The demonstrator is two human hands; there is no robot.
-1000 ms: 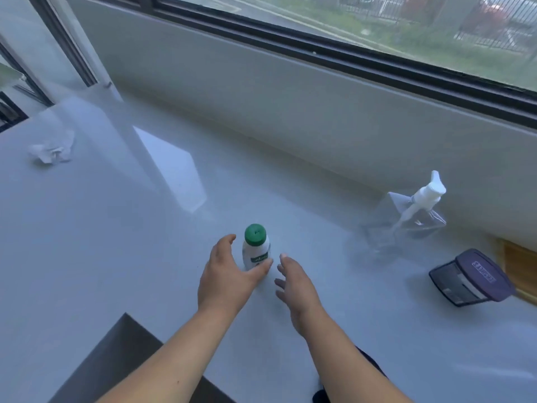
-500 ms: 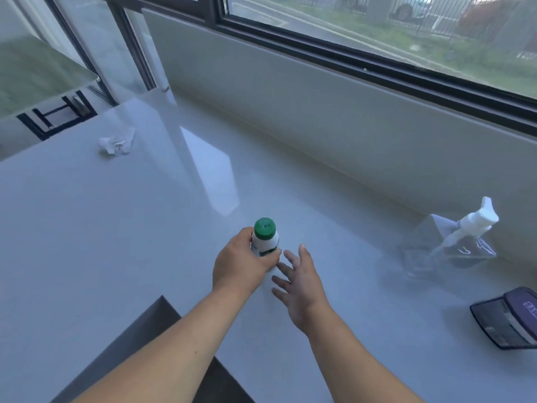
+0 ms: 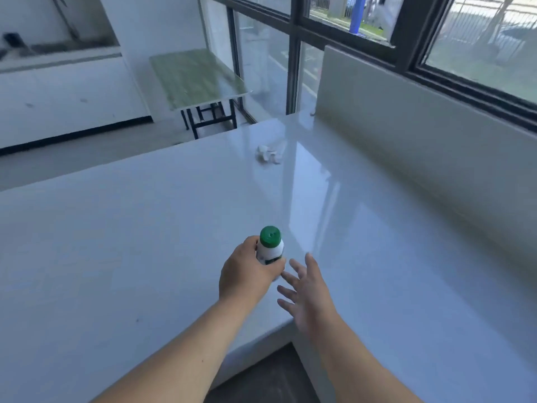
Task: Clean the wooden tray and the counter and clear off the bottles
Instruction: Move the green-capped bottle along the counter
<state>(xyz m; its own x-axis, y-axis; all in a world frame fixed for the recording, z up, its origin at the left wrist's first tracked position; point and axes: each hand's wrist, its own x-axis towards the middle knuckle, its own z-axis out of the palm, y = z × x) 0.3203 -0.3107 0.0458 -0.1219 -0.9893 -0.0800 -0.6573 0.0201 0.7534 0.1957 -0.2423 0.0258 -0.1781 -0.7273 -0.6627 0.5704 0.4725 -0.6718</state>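
A small white bottle with a green cap (image 3: 270, 246) stands upright in my left hand (image 3: 245, 274), whose fingers wrap its lower body above the white counter (image 3: 145, 228). Just right of the bottle, my right hand (image 3: 308, 292) hovers with its fingers spread and nothing in it. A crumpled white tissue (image 3: 268, 154) lies on the counter near the far corner. No wooden tray or other bottle is in view.
A white backsplash (image 3: 421, 135) under dark window frames runs along the right side. The counter's far edge drops to the floor, where a green-topped folding table (image 3: 197, 80) stands. A dark gap (image 3: 267, 376) opens at the counter's near inner corner.
My left hand has closed around the green-capped bottle. My view has swung left, so the clear pump bottle and the dark box have left the frame and the tissue has come closer to centre.
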